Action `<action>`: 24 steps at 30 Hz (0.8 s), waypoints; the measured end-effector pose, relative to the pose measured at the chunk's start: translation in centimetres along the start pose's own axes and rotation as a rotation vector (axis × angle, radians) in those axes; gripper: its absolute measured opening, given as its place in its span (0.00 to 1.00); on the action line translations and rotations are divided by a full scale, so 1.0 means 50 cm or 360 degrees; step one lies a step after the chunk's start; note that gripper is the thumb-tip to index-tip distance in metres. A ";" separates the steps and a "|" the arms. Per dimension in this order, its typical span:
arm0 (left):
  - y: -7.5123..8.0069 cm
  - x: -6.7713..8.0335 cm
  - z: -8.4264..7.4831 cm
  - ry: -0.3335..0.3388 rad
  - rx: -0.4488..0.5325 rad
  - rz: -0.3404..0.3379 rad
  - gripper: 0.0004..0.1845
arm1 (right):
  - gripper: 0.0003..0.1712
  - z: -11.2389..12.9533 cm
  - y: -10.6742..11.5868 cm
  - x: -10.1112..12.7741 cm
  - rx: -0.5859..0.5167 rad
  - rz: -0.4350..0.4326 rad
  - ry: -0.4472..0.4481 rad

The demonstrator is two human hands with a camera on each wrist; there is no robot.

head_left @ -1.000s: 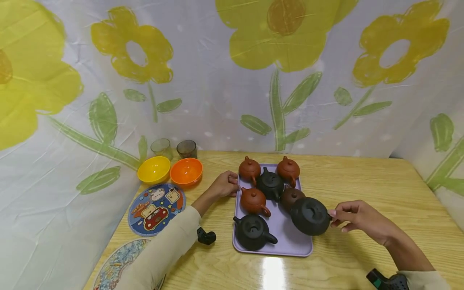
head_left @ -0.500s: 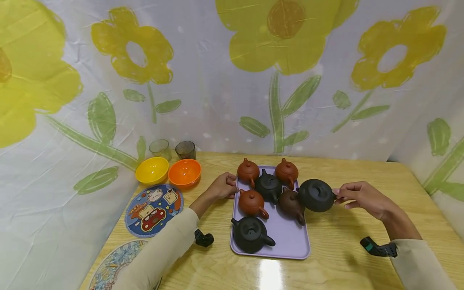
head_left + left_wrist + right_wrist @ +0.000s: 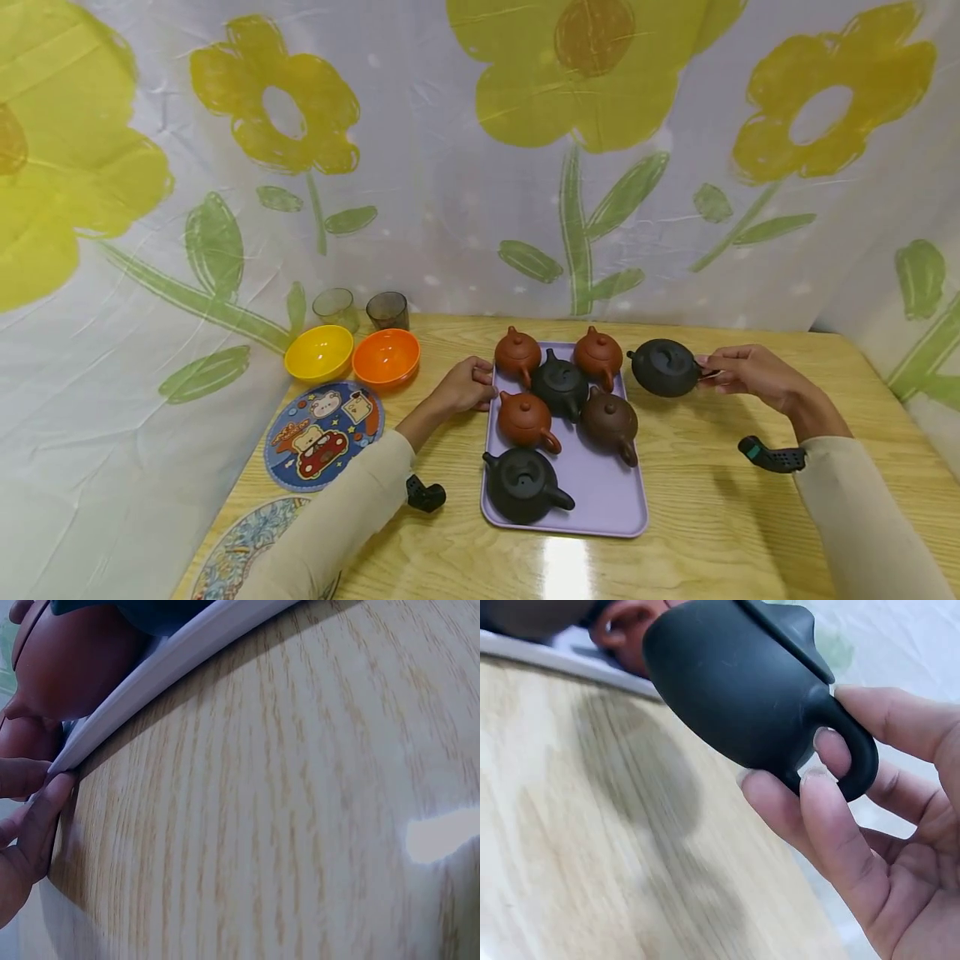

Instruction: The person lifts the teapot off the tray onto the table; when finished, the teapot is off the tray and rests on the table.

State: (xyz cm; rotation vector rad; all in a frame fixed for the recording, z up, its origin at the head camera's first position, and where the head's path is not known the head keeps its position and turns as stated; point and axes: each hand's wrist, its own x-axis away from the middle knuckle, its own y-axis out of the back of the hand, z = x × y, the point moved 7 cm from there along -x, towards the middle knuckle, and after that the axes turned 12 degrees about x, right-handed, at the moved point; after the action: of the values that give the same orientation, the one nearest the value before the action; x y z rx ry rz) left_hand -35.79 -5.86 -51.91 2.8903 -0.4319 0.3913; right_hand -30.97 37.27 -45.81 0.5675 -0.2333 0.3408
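The tabletop (image 3: 712, 517) lies bare to the right of and in front of the right hand (image 3: 750, 375). The tray (image 3: 600, 500) sits between the hands, its front right part free of pots. The left hand (image 3: 465, 385) rests at the tray's left edge, fingers (image 3: 34, 825) curled and pinching the rim. The right hand, extended past the tray's right far corner, grips the black teapot (image 3: 663, 367) by its handle, one finger (image 3: 832, 750) through the loop. The teapot is off the tray, just beside the brown pot (image 3: 597, 356); contact with the tabletop cannot be told.
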 end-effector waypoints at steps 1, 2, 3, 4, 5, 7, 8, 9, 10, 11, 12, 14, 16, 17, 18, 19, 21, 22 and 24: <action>0.000 -0.001 0.001 0.0000 0.0000 -0.0001 0.25 | 0.16 -0.003 0.004 -0.006 0.0001 -0.0008 -0.0010; 0.000 -0.001 0.001 0.0000 0.0003 -0.0003 0.25 | 0.17 -0.006 0.007 -0.013 0.0008 -0.0014 -0.0022; -0.001 -0.002 0.002 0.0002 0.0007 -0.0003 0.25 | 0.17 -0.009 0.010 -0.018 0.0016 -0.0020 -0.0035; -0.001 -0.002 0.002 0.0002 0.0008 -0.0002 0.25 | 0.18 -0.013 0.013 -0.024 0.0018 -0.0029 -0.0047; -0.001 -0.002 0.002 0.0004 0.0011 -0.0002 0.25 | 0.18 -0.016 0.014 -0.030 0.0028 -0.0033 -0.0057; -0.001 -0.002 0.001 0.0008 0.0014 0.0001 0.25 | 0.19 -0.023 0.017 -0.040 0.0037 -0.0053 -0.0083; -0.001 -0.002 0.001 0.0009 0.0017 0.0001 0.25 | 0.19 -0.026 0.018 -0.045 0.0039 -0.0065 -0.0095; -0.001 -0.003 0.001 0.0010 0.0018 0.0003 0.25 | 0.20 -0.028 0.018 -0.050 0.0038 -0.0075 -0.0101; -0.001 -0.003 0.001 0.0010 0.0019 0.0003 0.25 | 0.20 -0.031 0.019 -0.054 0.0034 -0.0089 -0.0109; -0.001 -0.003 0.001 0.0010 0.0020 0.0003 0.25 | 0.20 -0.033 0.019 -0.059 0.0032 -0.0102 -0.0116; -0.001 -0.003 0.002 0.0011 0.0021 0.0004 0.26 | 0.20 -0.036 0.019 -0.063 0.0025 -0.0117 -0.0123; -0.001 -0.003 0.002 0.0012 0.0023 0.0005 0.26 | 0.21 -0.041 0.018 -0.071 0.0010 -0.0139 -0.0138; -0.001 -0.003 0.002 0.0013 0.0023 0.0007 0.26 | 0.21 -0.047 0.017 -0.079 -0.0013 -0.0154 -0.0153; 0.000 -0.003 0.002 0.0015 0.0024 0.0008 0.26 | 0.22 -0.050 0.017 -0.083 -0.0024 -0.0158 -0.0160; -0.001 -0.003 0.002 0.0013 0.0024 0.0009 0.26 | 0.22 -0.051 0.016 -0.086 -0.0035 -0.0157 -0.0160; 0.000 -0.003 0.002 0.0014 0.0026 0.0010 0.26 | 0.22 -0.053 0.015 -0.089 -0.0050 -0.0156 -0.0159; 0.000 -0.003 0.003 0.0015 0.0025 0.0011 0.25 | 0.20 -0.055 0.013 -0.094 -0.0086 -0.0155 -0.0157; 0.000 -0.003 0.003 0.0015 0.0025 0.0012 0.25 | 0.19 -0.055 0.012 -0.096 -0.0108 -0.0154 -0.0151; 0.000 -0.002 0.004 0.0011 0.0020 0.0011 0.25 | 0.17 -0.056 0.010 -0.100 -0.0163 -0.0155 -0.0141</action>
State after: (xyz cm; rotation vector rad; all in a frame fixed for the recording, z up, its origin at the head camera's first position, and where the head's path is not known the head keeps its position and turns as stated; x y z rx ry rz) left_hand -35.83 -5.91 -52.11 2.8993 -0.4399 0.4060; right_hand -35.43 37.98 -49.38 0.4916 -0.3060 0.2085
